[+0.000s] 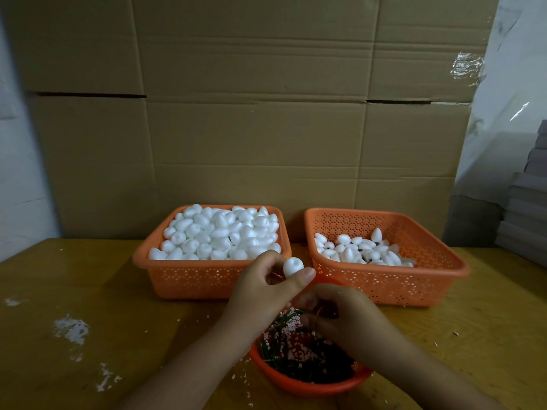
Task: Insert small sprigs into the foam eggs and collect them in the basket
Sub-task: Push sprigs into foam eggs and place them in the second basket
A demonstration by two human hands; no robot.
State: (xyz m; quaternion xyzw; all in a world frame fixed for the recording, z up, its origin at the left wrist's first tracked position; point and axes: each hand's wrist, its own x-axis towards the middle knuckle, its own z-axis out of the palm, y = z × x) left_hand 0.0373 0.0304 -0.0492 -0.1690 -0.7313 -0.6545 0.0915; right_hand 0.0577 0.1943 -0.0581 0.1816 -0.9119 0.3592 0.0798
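Observation:
My left hand (pixel 266 288) pinches a white foam egg (pixel 293 266) between thumb and fingers, just in front of the two orange baskets. My right hand (pixel 340 315) is below it, fingers curled round a small sprig with a red stem (pixel 318 310), over a round orange bowl (pixel 299 383) of green sprigs (pixel 296 359) and white crumbs. The left basket (pixel 183 279) is heaped with plain foam eggs (pixel 225 235). The right basket (pixel 426 279) holds a smaller pile of eggs (pixel 364 250), some with dark spots.
A wall of brown cardboard boxes (pixel 251 113) stands right behind the baskets. White foam crumbs (pixel 71 329) litter the yellow wooden table (pixel 88 291) at the left. Grey stacked boards (pixel 527 208) sit at the far right edge.

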